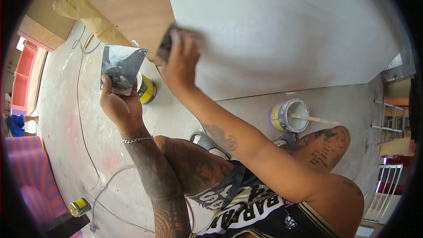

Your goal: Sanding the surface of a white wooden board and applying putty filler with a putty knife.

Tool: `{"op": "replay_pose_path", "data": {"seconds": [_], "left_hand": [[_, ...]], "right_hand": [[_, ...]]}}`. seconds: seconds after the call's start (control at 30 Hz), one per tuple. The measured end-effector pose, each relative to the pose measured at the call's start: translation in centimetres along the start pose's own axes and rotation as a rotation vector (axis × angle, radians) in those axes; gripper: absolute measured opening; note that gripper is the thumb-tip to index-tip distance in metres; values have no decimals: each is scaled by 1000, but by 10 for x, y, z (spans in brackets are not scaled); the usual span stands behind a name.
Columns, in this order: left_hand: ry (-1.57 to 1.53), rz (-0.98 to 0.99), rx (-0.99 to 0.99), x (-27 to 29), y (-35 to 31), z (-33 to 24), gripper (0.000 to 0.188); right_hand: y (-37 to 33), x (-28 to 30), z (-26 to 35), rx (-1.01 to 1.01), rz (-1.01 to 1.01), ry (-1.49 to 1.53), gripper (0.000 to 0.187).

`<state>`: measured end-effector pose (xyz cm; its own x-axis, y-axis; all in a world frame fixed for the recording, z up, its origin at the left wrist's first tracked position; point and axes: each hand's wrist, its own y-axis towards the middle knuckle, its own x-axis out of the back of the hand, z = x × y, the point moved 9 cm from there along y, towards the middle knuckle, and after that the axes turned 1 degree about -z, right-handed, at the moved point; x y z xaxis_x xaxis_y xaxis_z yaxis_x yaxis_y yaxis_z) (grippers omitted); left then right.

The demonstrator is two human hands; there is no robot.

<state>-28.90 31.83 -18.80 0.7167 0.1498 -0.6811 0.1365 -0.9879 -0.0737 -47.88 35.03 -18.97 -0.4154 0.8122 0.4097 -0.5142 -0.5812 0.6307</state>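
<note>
My left hand [120, 105] grips a flat, squarish plate [125, 71] smeared with white and grey filler, its thumb on the front face. A streak of white marks the palm. Up and to the right, my right hand [183, 61] is closed on a dark flat scraper [165, 43], blurred by motion. The scraper is at the left edge of a large white panel [282, 31], where brown wood [132, 4] meets it; whether it touches the surface I cannot tell. Behind the plate stands a yellow and black tin [147, 89], partly hidden.
Right of my arm stands a white-smeared bucket [275, 117] with a wooden stick [315, 119] in it. Cables [79, 101] run over the spotted floor at left. A small tin [79, 207] is at lower left, near a striped purple piece [31, 167]. Another person [18, 125] is far left.
</note>
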Motion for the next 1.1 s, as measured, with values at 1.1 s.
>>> {"op": "replay_pose_path", "data": {"seconds": [1.1], "left_hand": [[1633,1110,-511,-105,-99,109,36]], "right_hand": [[-19,183,-165,-999,4,1283,33]]}}
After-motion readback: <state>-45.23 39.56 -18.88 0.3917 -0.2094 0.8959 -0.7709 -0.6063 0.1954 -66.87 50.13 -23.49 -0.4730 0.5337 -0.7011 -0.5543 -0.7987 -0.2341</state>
